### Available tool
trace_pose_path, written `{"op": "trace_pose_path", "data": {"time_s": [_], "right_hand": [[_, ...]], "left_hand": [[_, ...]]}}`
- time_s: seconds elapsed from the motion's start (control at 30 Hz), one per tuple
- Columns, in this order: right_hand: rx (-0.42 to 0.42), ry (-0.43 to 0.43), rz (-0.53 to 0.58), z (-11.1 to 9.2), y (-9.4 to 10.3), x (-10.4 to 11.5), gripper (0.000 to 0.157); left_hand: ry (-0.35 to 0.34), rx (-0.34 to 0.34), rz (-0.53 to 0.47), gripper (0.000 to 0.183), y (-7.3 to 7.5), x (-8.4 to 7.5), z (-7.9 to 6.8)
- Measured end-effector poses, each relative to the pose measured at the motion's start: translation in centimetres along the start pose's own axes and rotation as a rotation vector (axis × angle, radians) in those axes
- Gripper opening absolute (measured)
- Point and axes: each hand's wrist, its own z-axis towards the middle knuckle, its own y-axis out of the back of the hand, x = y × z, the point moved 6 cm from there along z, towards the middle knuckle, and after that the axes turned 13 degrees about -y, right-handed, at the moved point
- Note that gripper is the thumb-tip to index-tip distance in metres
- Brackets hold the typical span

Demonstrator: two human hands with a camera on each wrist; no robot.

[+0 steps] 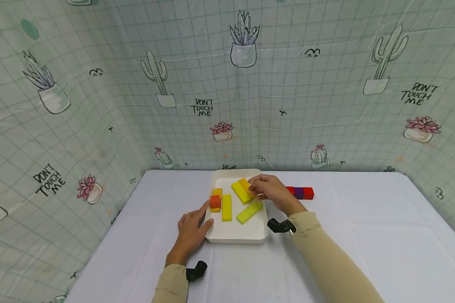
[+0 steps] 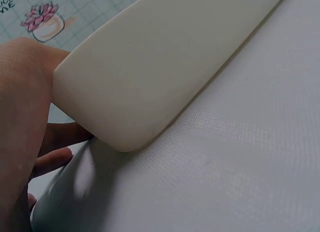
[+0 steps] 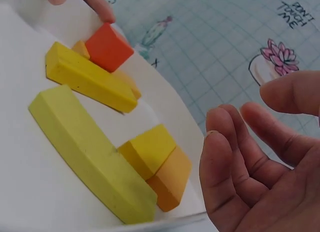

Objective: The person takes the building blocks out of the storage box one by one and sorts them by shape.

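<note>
A white tray (image 1: 227,232) holds several long yellow blocks, some orange ones and an orange-red block. My left hand (image 1: 191,230) grips the tray's left wall, thumb over the rim and other fingers outside, its index fingertip at the orange-red block (image 3: 109,47). That block sits on an orange block (image 1: 217,191), beside an upright-lying yellow block (image 1: 226,207). Above the tray's right side is my right hand (image 1: 271,191), fingers loosely bent and holding nothing. Near its fingertips lie a yellow block (image 3: 148,149) and an orange block (image 3: 171,179) side by side, with a yellow-green block (image 1: 249,211) nearer me.
To the right of the tray, partly behind my right hand, a row of red and purple blocks (image 1: 299,193) lies on the white-covered table (image 1: 364,235). A printed cloth (image 1: 273,84) with cactus drawings hangs along the table's back and sides.
</note>
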Motion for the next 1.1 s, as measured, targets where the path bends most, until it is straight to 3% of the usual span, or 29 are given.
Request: {"op": "trace_pose_path", "data": {"time_s": [0.17,0.57,1.1], "right_hand": [[-0.006,-0.017,0.010,0.7,-1.0,0.7,0.040],[0.066,-0.013,-0.012,1.5,-4.0,0.6,0.035],[0.061,-0.003,-0.032,2.0,-6.6,0.7,0.033]], "left_hand": [[0.005,-0.013,0.001,0.063,0.2,0.1,0.3],[0.019,-0.017,-0.045,0.063,-0.3,0.3,-0.1],[0.012,-0.004,-0.033,0.063,-0.2,0.4,0.2]]}}
